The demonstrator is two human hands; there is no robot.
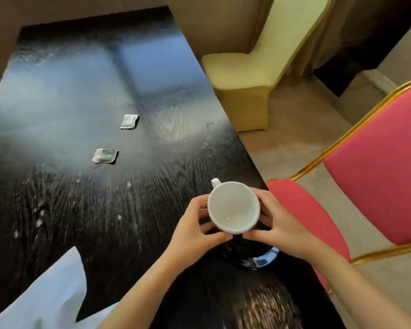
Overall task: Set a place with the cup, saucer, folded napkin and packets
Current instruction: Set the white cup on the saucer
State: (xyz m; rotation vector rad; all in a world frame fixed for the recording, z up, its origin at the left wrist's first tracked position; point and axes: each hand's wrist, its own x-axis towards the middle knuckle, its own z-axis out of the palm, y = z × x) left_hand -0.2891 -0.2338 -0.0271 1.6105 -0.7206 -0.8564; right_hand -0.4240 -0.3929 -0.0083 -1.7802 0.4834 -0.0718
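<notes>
While cradled, cup (pixel 233 207) between left hand (pixel 197 231), right hand (pixel 275 224)

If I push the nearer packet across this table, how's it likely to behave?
The nearer packet looks flat and thin, so probably light and floppy. Its crinkled edge suggests it may buckle rather than slide cleanly. The table looks glossy, so a low, flat push likely glides.

Saucer (pixel 254 258) mostly hidden beneath the cup (pixel 233 207) and hands, napkin (pixel 45 298) cut off at the bottom edge, packet (pixel 129 121) print too small to read.
</notes>
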